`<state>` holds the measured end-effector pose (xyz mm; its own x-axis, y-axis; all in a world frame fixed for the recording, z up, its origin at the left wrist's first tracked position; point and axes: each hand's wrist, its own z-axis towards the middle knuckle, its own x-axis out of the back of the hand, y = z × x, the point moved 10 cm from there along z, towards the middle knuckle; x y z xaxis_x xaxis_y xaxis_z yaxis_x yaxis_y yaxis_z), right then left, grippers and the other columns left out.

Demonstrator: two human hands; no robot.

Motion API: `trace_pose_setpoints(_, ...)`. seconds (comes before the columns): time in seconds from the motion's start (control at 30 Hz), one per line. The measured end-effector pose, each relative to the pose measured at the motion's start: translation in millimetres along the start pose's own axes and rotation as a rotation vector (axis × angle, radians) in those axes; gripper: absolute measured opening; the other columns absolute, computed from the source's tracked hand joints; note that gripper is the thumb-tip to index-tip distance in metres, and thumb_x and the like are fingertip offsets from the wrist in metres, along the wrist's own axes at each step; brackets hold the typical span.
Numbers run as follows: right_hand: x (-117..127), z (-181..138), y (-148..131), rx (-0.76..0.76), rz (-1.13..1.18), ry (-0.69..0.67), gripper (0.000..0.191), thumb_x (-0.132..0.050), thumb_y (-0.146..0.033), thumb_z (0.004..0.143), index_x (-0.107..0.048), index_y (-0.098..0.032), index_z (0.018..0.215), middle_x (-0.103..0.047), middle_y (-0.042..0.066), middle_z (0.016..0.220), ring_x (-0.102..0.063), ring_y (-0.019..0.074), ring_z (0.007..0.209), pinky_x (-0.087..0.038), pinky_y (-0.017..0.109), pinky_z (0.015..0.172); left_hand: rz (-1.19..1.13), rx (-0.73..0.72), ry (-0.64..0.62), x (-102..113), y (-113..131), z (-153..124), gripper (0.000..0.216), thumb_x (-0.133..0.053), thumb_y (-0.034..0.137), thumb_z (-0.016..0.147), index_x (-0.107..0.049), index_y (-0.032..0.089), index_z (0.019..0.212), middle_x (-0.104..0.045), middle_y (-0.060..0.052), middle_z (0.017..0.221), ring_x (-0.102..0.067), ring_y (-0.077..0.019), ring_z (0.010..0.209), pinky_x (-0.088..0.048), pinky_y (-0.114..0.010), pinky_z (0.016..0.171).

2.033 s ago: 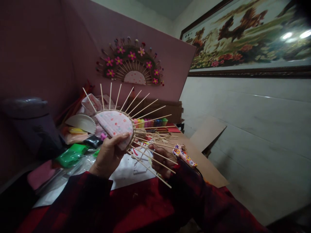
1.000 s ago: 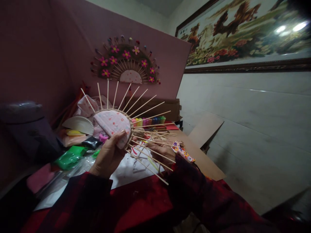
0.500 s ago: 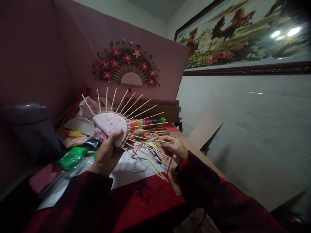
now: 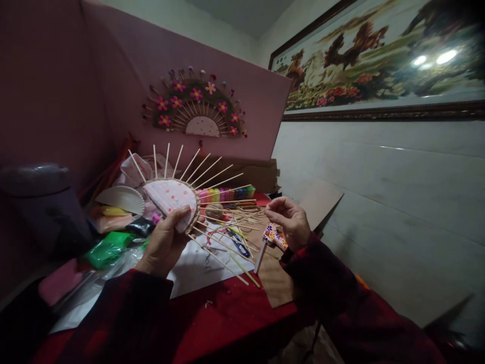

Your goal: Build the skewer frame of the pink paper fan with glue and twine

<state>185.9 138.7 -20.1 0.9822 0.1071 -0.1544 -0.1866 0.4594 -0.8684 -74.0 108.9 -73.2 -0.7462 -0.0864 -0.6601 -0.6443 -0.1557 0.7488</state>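
Note:
My left hand [image 4: 166, 242] grips a half-round fan piece [image 4: 170, 197] covered in pale pink spotted cloth, thumb on its face. Braided cord edges the curve, and thin wooden sticks [image 4: 215, 175] radiate from it. To the right, my right hand [image 4: 290, 222] has thumb and fingertips pinched near the ends of the lower sticks. Whatever lies in that pinch is too thin to make out. Just below it is a spotted glue gun [image 4: 276, 236], partly covered by the hand. A twine ball [image 4: 214, 211] and blue-handled scissors [image 4: 239, 243] sit behind the sticks.
A finished flowered fan [image 4: 202, 114] hangs on the pink board ahead. Packets, including a green one [image 4: 109, 250], and a paper plate [image 4: 121, 199] crowd the left. White paper [image 4: 189, 275] and brown cardboard [image 4: 278, 288] lie on the red table cover [image 4: 227, 316].
My right hand has moved right and up, away from the sticks, uncovering the glue gun. The left hand still holds the fan piece, and the whole view has shifted slightly.

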Motion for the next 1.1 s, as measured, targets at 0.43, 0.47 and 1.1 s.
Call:
trace_pose_setpoints(0.43,-36,1,62,-0.175,-0.014,-0.071,0.024,-0.077,-0.034,0.055,-0.065,-0.015,0.065,-0.054,-0.003,0.052,-0.04,0.0067,0.045,-0.03,0.022,0.043,-0.031,0.137,-0.102,-13,-13,-10,0.015,-0.063,0.017,0.07,-0.065,0.012,0.084,-0.067,-0.007,0.068,-0.061,-0.016,0.054,-0.048,-0.024,0.041)
trace_pose_setpoints(0.47,-42,1,62,-0.183,-0.016,-0.076,0.024,-0.076,-0.034,0.056,-0.064,-0.016,0.064,-0.054,-0.003,0.052,-0.04,0.0066,0.044,-0.03,0.022,0.043,-0.021,0.147,-0.113,-14,-14,-12,0.015,-0.062,0.018,0.07,-0.065,0.012,0.084,-0.066,-0.007,0.068,-0.061,-0.0165,0.054,-0.047,-0.023,0.039)
trace_pose_setpoints(1.1,-83,-10,100,-0.329,0.028,-0.194,0.032,-0.078,-0.039,0.054,-0.059,-0.016,0.063,-0.057,-0.002,0.057,-0.042,0.0063,0.046,-0.033,0.021,0.046,-0.122,0.244,-0.141,-27,-24,-19,0.014,-0.056,0.015,0.076,-0.064,0.008,0.085,-0.069,-0.008,0.07,-0.063,-0.0158,0.055,-0.054,-0.027,0.054)
